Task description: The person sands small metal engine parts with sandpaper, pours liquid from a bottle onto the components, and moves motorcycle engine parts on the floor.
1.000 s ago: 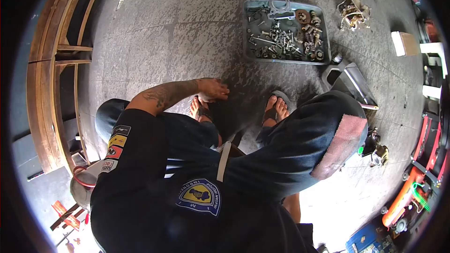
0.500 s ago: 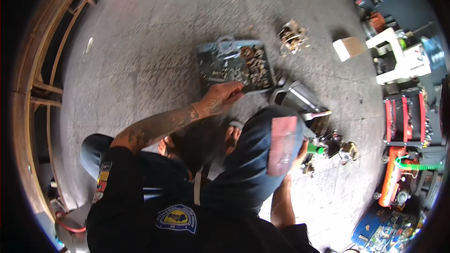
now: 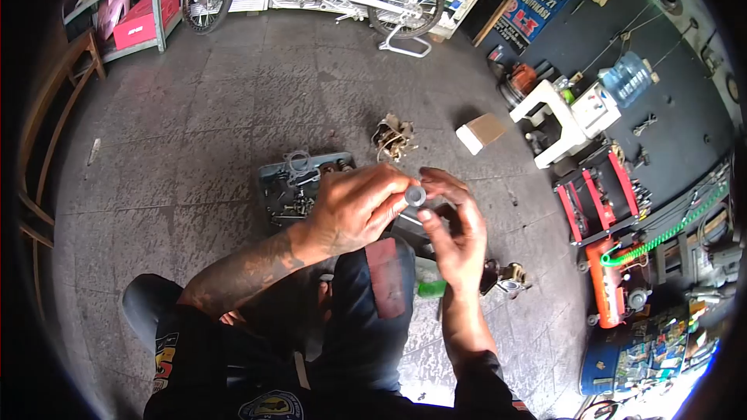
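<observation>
Toward three o'clock from centre, a small round metal part [image 3: 415,196] is pinched by the left hand [image 3: 354,206], with the right hand [image 3: 459,229] curled close around, its contact unclear.

Passage ran over floor [image 3: 171,159] between tray [image 3: 331,157] and wooden bench [image 3: 84,74]. Rightward of tray, metal part [image 3: 395,138] and carton [image 3: 485,131] obstructed; raised knee [image 3: 387,276] blocked below.

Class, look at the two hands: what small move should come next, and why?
Probably close the right hand gently on the round grey part: the left hand pinches one side and the right's fingers curve around the other, so a shared grip should steady it.
</observation>
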### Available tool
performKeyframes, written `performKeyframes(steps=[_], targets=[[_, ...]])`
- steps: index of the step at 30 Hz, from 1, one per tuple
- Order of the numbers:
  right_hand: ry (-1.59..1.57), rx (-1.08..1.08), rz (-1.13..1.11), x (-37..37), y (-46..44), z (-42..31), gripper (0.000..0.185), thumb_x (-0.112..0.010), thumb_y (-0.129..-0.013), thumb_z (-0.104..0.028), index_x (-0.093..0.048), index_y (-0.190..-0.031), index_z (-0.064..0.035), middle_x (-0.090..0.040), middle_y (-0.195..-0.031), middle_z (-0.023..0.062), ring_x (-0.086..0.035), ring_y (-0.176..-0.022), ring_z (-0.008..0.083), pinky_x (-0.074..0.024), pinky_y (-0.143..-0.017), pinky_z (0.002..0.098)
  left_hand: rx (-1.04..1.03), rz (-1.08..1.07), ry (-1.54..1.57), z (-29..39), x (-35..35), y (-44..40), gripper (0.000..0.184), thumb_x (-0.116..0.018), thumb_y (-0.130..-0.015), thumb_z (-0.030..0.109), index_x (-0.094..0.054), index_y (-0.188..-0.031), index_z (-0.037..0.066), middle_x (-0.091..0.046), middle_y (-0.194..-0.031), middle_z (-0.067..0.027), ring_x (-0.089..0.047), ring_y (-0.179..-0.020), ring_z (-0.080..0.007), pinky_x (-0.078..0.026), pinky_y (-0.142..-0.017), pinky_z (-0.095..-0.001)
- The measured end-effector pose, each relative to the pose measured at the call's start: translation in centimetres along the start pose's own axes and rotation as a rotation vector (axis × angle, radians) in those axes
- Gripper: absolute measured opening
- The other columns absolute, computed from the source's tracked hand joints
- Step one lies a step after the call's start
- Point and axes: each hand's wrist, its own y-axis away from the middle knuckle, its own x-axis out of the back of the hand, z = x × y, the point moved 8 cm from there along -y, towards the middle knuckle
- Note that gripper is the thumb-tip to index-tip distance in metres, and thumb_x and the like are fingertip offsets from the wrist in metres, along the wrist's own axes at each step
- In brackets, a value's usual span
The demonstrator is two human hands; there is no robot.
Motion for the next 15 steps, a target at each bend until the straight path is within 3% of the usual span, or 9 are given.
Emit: performKeyframes(steps=[1, 8, 15], targets=[[-0.045, -0.025, 0.03, -0.4, 0.0, 0.3, 0.035, -0.072, -0.082, 0.002, -0.064, -0.116, -0.0041, -0.063, -0.124, 0.0146, -0.064, -0.1, 0.0189, -0.0536, -0.076, 0.0273, -0.033, 0.007, -0.011, 0.5, 0.1, 0.0, 0.018, -0.071, -0.081, -0.003, -0.064, -0.098, -0.001, -0.067, -0.086, -0.0093, -0.063, -0.064, -0.0169, -0.05, -0.056, -0.0303], [-0.072, -0.009, 0.032, -1.3, 0.2, 0.9, 0.025, -0.07, -0.086, -0.002, -0.064, -0.11, -0.003, -0.067, -0.114, 0.0125, -0.065, -0.096, 0.0182, -0.0524, -0.078, 0.0293, -0.115, 0.035, 0.032, 2.1, 0.9, -0.2, 0.02, -0.069, -0.076, -0.007, -0.063, -0.094, 0.0, -0.069, -0.09, -0.0098, -0.066, -0.068, -0.0214, -0.052, -0.056, -0.032], [-0.201, -0.06, 0.054, -1.0, 0.8, 1.6, 0.016, -0.071, -0.087, -0.004, -0.065, -0.101, -0.0024, -0.067, -0.105, 0.0108, -0.063, -0.088, 0.0164, -0.0512, -0.075, 0.0283, -0.089, -0.002, 0.064, 2.2, 0.1, 0.1, 0.018, -0.068, -0.078, -0.007, -0.063, -0.093, 0.0, -0.068, -0.089, -0.01, -0.067, -0.069, -0.0219, -0.053, -0.057, -0.0331]])
